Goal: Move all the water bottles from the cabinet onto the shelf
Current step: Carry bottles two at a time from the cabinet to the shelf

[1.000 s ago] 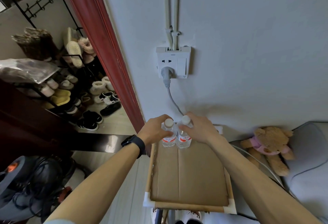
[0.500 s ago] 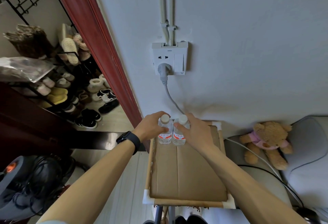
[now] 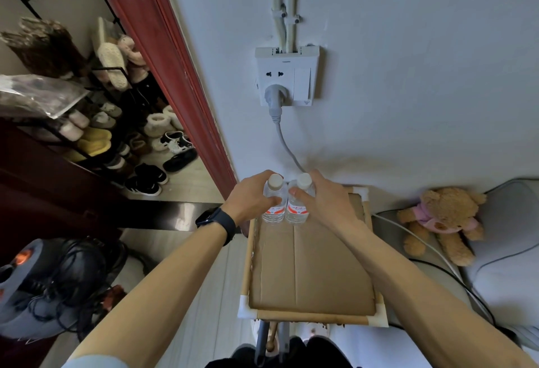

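The left hand is curled round the left bottle, thumb across its near side. The right hand wraps the right bottle the same way. Both bottles are upright and touching side by side at the far left end of the shelf, which is lined with cardboard. Whether their bases rest on it cannot be told. A wall socket is above, and a teddy bear lies to the right.
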`<action>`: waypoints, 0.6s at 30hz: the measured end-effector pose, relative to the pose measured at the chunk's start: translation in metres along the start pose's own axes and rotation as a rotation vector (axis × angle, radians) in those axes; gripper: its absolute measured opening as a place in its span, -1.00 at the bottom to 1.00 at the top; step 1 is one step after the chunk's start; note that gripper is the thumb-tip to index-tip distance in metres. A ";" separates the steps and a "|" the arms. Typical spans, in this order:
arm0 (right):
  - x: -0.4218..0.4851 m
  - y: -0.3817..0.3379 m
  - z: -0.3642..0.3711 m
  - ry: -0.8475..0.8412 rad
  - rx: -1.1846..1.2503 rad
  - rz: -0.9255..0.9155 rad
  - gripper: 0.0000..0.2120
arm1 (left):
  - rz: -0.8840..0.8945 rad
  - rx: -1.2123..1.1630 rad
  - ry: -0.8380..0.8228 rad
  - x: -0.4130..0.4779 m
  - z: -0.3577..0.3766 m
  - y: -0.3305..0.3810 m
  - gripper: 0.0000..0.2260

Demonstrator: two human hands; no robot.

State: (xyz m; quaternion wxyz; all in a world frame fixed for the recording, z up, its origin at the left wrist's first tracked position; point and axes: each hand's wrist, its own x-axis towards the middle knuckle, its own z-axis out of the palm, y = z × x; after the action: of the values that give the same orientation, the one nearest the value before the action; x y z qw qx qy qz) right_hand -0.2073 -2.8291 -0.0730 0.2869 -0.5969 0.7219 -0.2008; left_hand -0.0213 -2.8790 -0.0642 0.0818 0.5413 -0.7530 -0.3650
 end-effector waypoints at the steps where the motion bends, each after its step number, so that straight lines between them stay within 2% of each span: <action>1: 0.001 -0.001 -0.001 -0.003 -0.006 0.003 -0.60 | -0.002 -0.002 0.005 0.000 0.001 0.000 -0.66; 9: -0.002 -0.003 -0.001 -0.031 -0.009 0.038 -0.49 | -0.001 -0.084 -0.009 -0.001 -0.003 -0.002 -0.58; 13: 0.004 -0.005 -0.004 -0.055 -0.075 0.036 -0.41 | -0.017 -0.099 -0.025 0.000 -0.005 -0.003 -0.45; 18: 0.009 -0.008 -0.009 -0.070 -0.063 0.056 -0.48 | -0.026 -0.102 -0.046 0.001 -0.006 -0.004 -0.39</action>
State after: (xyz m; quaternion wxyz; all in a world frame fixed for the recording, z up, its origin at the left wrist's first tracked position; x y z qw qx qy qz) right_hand -0.2086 -2.8404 -0.0625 0.2988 -0.5917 0.7338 -0.1489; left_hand -0.0158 -2.8828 -0.0627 0.0871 0.5377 -0.7280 -0.4163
